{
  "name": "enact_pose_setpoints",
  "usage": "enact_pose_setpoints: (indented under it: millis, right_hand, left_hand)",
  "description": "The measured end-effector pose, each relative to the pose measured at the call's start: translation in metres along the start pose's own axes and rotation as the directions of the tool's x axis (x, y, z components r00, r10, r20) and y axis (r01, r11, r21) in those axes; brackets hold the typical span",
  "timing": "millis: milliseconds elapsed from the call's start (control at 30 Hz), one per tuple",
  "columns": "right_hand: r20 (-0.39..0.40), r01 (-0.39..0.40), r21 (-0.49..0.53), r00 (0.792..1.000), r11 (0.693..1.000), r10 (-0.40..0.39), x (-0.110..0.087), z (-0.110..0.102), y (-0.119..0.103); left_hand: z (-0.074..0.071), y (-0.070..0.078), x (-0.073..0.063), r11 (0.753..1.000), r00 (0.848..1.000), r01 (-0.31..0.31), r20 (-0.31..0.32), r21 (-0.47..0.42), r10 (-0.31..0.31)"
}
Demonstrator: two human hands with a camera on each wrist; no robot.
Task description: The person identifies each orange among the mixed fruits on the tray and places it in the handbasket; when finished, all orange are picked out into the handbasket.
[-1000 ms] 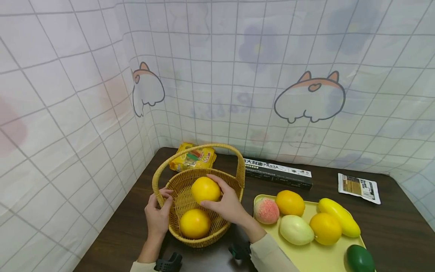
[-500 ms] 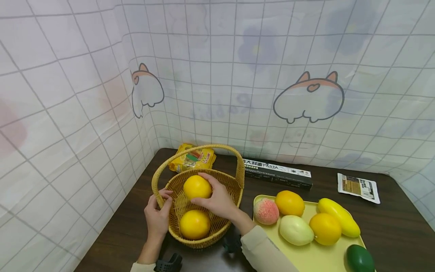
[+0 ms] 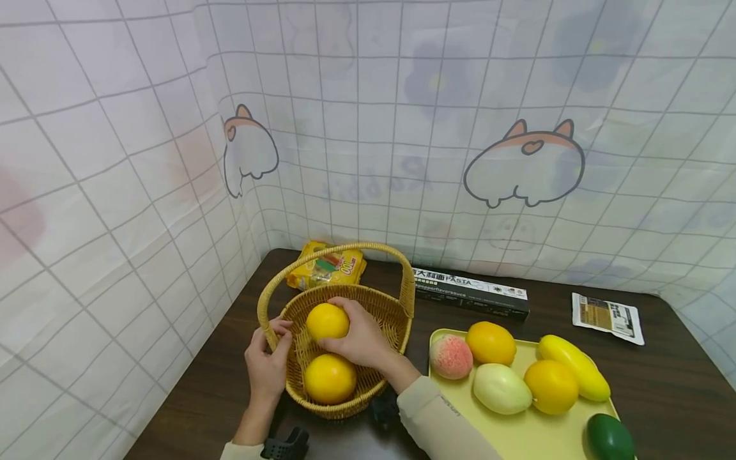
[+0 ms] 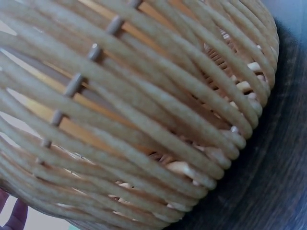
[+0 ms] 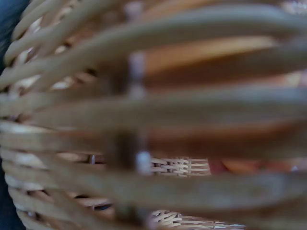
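In the head view, a wicker basket (image 3: pixel 382 310) with an arched handle stands on the table. Its left rim, near the foot of the handle, is gripped by my left hand (image 3: pixel 267 361). Reaching in over the right side, my right hand (image 3: pixel 363 340) holds an orange (image 3: pixel 325 321) inside the basket. Closer to me, a second orange (image 3: pixel 330 379) lies against the front wall. Woven strands of the basket (image 4: pixel 144 105) fill the left wrist view, with a bit of fingers (image 4: pixel 18 214) at its lower left. Blurred weave (image 5: pixel 201 112) covers the right wrist view.
Right of the basket, a yellow tray (image 3: pixel 543 434) bears a peach (image 3: pixel 451 356), a pale green fruit (image 3: pixel 502 388), a dark green fruit (image 3: pixel 609 437) and several yellow ones. Behind are a yellow packet (image 3: pixel 339 265), a pasta box (image 3: pixel 471 294) and a flat sachet (image 3: pixel 608 317).
My right hand has moved left with the orange, farther into the basket toward its left wall. The left hand keeps its place on the rim.
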State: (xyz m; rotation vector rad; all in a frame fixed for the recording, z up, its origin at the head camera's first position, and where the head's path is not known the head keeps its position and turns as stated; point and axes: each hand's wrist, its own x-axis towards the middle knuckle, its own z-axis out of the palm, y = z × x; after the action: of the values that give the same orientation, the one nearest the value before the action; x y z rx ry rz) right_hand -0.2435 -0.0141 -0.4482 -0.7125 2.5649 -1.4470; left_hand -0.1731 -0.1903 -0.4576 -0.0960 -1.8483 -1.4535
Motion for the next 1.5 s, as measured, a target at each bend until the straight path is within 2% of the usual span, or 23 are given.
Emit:
enact_pose_setpoints:
  millis: [133, 433, 600, 1000, 1200, 1500]
  right_hand:
    - [0.007, -0.01, -0.045, 1.0, 0.999, 0.01, -0.0008, 0.0011, -0.0009]
    - [-0.003, -0.048, -0.044, 0.999, 0.998, 0.048, 0.001, 0.0023, -0.0011]
    - [0.039, -0.069, -0.058, 0.997, 0.996, 0.071, 0.001, 0.0028, 0.0008]
    - [0.123, -0.055, -0.043, 0.991, 0.998, 0.06, 0.0017, 0.0035, 0.0004]
    - [0.17, 0.003, -0.09, 0.985, 0.996, 0.013, 0.0023, 0.0055, 0.0015]
    - [0.193, 0.004, -0.096, 0.981, 0.995, 0.014, 0.0019, 0.006, 0.0036]
  left_hand:
    - [0.0, -0.0005, 0.0002, 1.0, 1.0, -0.002, 0.001, -0.001, 0.002]
    - [-0.0002, -0.0025, -0.0001, 1.0, 1.0, -0.021, -0.004, -0.002, 0.021]
    - [0.0002, -0.0034, -0.0004, 1.0, 1.0, -0.009, -0.009, 0.0, 0.009]
    - [0.0007, -0.002, 0.0, 1.0, 1.0, 0.02, -0.01, -0.005, -0.02]
    - [0.0012, -0.0014, 0.0, 1.0, 1.0, 0.019, -0.013, -0.017, -0.019]
    - [0.0013, -0.001, 0.0003, 1.0, 1.0, 0.018, -0.012, -0.023, -0.018]
